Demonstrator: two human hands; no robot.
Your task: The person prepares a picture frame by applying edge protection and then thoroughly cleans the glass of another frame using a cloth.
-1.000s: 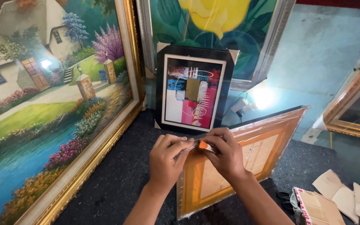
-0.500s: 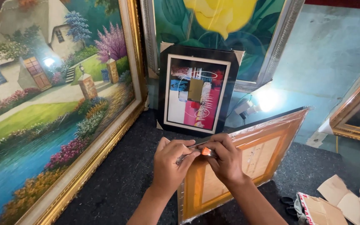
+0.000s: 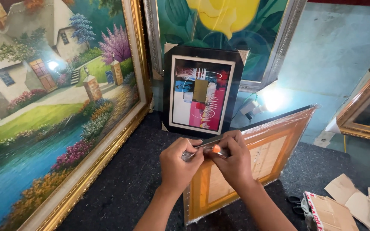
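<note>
Frame (image 3: 253,162), orange with a film wrap, stands on edge near the front of the dark table (image 3: 142,179), face toward me and leaning back. Its long axis runs along the top edge, rising from its left corner to its right corner, which points toward the lamp (image 3: 273,100). My left hand (image 3: 178,164) is curled closed on that top-left corner. My right hand (image 3: 234,160) is closed on a small tool (image 3: 215,149) with an orange part; I cannot tell its kind. Judgement: I brace the corner firmly, keep the tool in line with the edge, and apply light pressure.
</note>
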